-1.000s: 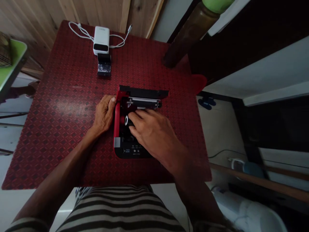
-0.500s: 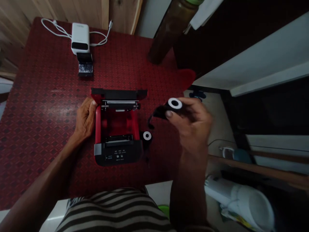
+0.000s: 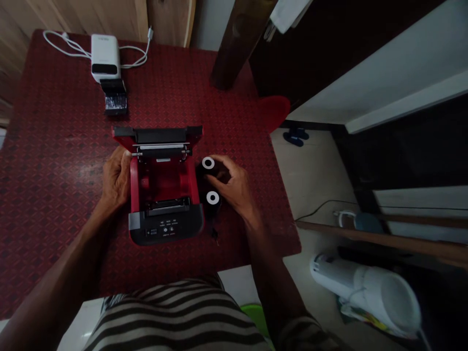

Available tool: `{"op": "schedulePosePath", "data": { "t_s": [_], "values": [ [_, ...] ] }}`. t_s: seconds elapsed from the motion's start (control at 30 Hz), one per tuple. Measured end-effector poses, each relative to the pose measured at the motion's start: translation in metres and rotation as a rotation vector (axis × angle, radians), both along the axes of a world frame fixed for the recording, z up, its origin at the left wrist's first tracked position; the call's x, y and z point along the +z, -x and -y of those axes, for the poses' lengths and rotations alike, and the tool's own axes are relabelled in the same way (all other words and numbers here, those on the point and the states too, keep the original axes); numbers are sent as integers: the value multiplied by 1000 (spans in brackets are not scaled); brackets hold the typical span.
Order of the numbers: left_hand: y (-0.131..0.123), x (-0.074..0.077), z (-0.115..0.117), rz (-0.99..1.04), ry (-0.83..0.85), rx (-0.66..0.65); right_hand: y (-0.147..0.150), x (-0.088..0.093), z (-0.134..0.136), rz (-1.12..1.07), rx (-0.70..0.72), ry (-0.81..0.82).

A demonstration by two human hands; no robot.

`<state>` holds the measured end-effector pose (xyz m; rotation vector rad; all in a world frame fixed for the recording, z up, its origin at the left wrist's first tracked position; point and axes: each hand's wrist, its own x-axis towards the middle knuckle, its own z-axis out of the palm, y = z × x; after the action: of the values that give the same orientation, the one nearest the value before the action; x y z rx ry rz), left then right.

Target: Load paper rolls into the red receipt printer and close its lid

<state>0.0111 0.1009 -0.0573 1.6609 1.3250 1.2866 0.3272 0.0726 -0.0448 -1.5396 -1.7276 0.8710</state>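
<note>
Open red device (image 3: 164,183) flanked by a clasped roll

The broadest surface is given by the counter (image 3: 66,126), which is covered in dark red sheeting printed with a fine diamond pattern and lit by a dull sheen at the left. At its far edge a tall, dark brown cylinder (image 3: 236,46) is seen, smooth and slightly glossy. The boxy device is set near the middle, its hollow formed in smooth red, its front panel faced in black with rounded corners, its hinged lid (image 3: 161,135) raised. The left wall of the device is touched by the left hand (image 3: 116,175); whether its fingers are clamped there cannot be told. By the right hand (image 3: 236,187), the far roll (image 3: 205,171) is held just beside the device's right wall, thumb and fingers closed around its black side. At the far left, a white block (image 3: 105,52) with rounded edges and a dark glossy strip is placed, with a patterned black piece (image 3: 115,100) lying in front. Nearer the body, the near roll (image 3: 212,202) is stood beside the device, its round end ringed in white. Thinnest of all, a smooth white cable (image 3: 141,62) is looped beside the block
</note>
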Motion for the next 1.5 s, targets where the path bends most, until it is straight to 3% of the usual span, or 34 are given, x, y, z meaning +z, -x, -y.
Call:
{"op": "schedulePosePath", "data": {
  "t_s": [0.13, 0.23, 0.33, 0.47, 0.53, 0.6, 0.7, 0.77, 0.83, 0.9, 0.97, 1.1, 1.37, 1.5],
  "values": [
    [0, 0, 1, -24, -31, 23, -19, 16, 28, -1, -65, 16],
    [0, 0, 1, -45, -32, 25, -26, 27, 56, -11, 6, 90],
    [0, -1, 1, -56, -41, 27, -16, 24, 73, -79, 80, 104],
    [1, -1, 1, -71, -64, 24, 3, 7, 75, -99, -18, 37],
    [2, -2, 2, -81, -69, 24, 4, 13, 76, -90, -45, 27],
    [3, -4, 3, -90, -61, 30, -2, 35, 78, -67, -24, 11],
    [4, -7, 3, -98, -38, 45, -7, 92, 80, -6, 115, -85],
    [4, -9, 2, -90, -23, 52, 4, 126, 76, 81, 249, -157],
    [3, -10, 2, -78, -15, 56, 27, 144, 67, 228, 373, -181],
    [2, -10, 2, -71, -14, 50, 56, 143, 54, 405, 468, -237],
    [1, -9, 2, -65, -25, 46, 81, 130, 42, 592, 499, -268],
    [-2, -7, 3, -55, -20, 37, 108, 109, 29, 808, 527, -239],
    [-4, -9, 3, -17, 5, 41, 123, 107, 3, 848, 610, 17],
    [-2, -11, 3, -60, -14, 13, 123, 101, -6, 816, 612, 70]
  ]
}}
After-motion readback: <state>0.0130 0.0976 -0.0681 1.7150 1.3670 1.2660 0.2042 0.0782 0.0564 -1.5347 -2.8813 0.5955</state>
